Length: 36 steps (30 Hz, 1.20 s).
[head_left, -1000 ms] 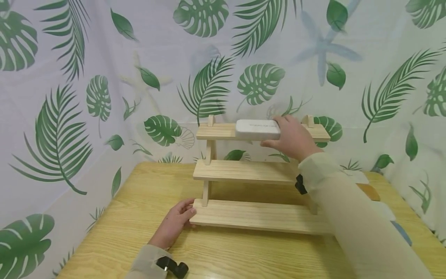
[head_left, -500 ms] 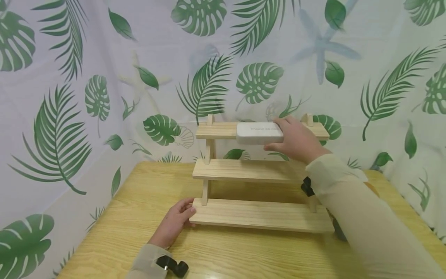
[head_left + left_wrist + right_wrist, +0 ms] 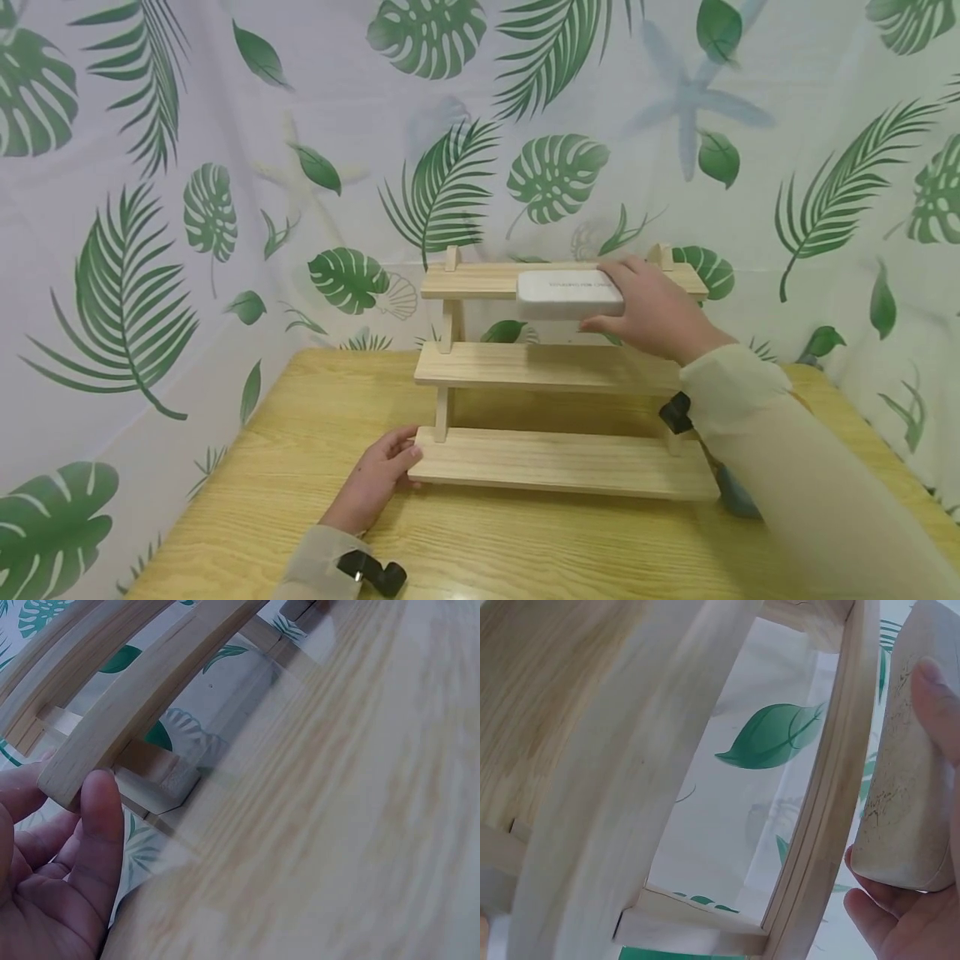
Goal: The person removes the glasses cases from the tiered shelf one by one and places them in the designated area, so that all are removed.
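A three-tier wooden display stand (image 3: 562, 462) stands on the table. My left hand (image 3: 378, 475) grips the left end of its lowest board; in the left wrist view the thumb (image 3: 103, 806) and fingers pinch that board end (image 3: 82, 761). My right hand (image 3: 656, 308) holds a white oblong case (image 3: 562, 293) with rounded corners and small lettering. In the head view the case overlaps the front edge of the top board (image 3: 468, 282). Seen from the right wrist, the case (image 3: 907, 780) is apart from the board beside it, its face scuffed, with fingers around its edges.
Wood-grain table (image 3: 360, 392) lies under the stand. Behind it hangs a leaf-print cloth (image 3: 337, 217). A blue-grey item (image 3: 738, 493) shows partly beyond the stand's right end, mostly hidden by the right sleeve (image 3: 817, 483). The middle board (image 3: 525, 364) bears nothing visible.
My right hand has carried the white case slightly right and toward me, from over the top board to its front edge. The left hand has stayed on the stand.
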Tool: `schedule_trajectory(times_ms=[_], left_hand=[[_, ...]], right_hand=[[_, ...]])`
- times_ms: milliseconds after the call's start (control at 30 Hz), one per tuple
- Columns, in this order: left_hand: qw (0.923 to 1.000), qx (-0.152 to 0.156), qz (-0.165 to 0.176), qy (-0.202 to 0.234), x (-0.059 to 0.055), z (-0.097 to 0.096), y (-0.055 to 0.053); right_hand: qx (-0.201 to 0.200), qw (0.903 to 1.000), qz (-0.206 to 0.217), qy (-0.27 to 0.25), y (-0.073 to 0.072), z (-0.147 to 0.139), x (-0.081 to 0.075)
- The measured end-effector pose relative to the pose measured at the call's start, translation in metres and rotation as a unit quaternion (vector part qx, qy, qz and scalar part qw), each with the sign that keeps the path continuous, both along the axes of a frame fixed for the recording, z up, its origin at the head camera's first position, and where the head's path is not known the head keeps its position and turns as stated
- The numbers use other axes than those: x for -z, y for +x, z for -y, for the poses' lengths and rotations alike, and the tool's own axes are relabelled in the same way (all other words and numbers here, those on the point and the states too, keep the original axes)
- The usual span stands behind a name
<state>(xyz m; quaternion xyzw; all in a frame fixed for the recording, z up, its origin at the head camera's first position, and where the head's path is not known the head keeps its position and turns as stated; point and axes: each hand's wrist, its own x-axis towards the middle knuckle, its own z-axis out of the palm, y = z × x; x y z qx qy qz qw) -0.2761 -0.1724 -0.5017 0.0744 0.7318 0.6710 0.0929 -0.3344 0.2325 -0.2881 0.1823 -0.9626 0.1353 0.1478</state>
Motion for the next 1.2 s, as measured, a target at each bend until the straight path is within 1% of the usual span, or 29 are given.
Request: schedule_trajectory(times_ms=[100, 200, 333, 467, 633, 733, 867, 1000, 1033, 1200], left_hand=[[1.0, 0.004, 0.001, 0.002, 0.0, 0.0, 0.0], [1.0, 0.007, 0.0, 0.004, -0.001, -0.001, 0.001], [1.0, 0.008, -0.003, 0.004, -0.001, -0.001, 0.001], [0.9999, 0.01, -0.005, 0.003, 0.0, -0.002, 0.0], [0.9998, 0.018, -0.008, 0.001, 0.0, -0.001, 0.0], [0.9997, 0.021, -0.009, -0.001, 0.001, 0.001, 0.0], [0.9998, 0.016, -0.013, -0.001, 0.0, 0.002, 0.001], [0.9999, 0.009, -0.012, 0.001, 0.0, 0.0, 0.001], [0.9999, 0.008, -0.011, 0.001, 0.0, 0.0, 0.001], [0.9999, 0.008, -0.013, 0.005, -0.001, -0.001, 0.0]], right_hand=[[0.0, 1.0, -0.009, -0.003, 0.008, -0.008, 0.003], [0.001, 0.9999, -0.009, -0.004, 0.021, -0.017, 0.005], [-0.002, 0.9999, -0.015, 0.006, 0.042, -0.032, 0.012], [-0.008, 0.9997, -0.024, 0.002, 0.066, -0.051, 0.023], [-0.008, 0.9989, -0.044, -0.013, 0.093, -0.08, 0.043], [-0.008, 0.998, -0.062, -0.012, 0.104, -0.096, 0.055], [0.001, 0.9977, -0.067, -0.005, 0.116, -0.115, 0.069], [0.014, 0.9984, -0.054, 0.002, 0.129, -0.132, 0.086], [0.018, 0.9984, -0.053, 0.004, 0.132, -0.137, 0.092], [0.046, 0.9987, -0.02, 0.007, 0.152, -0.164, 0.122]])
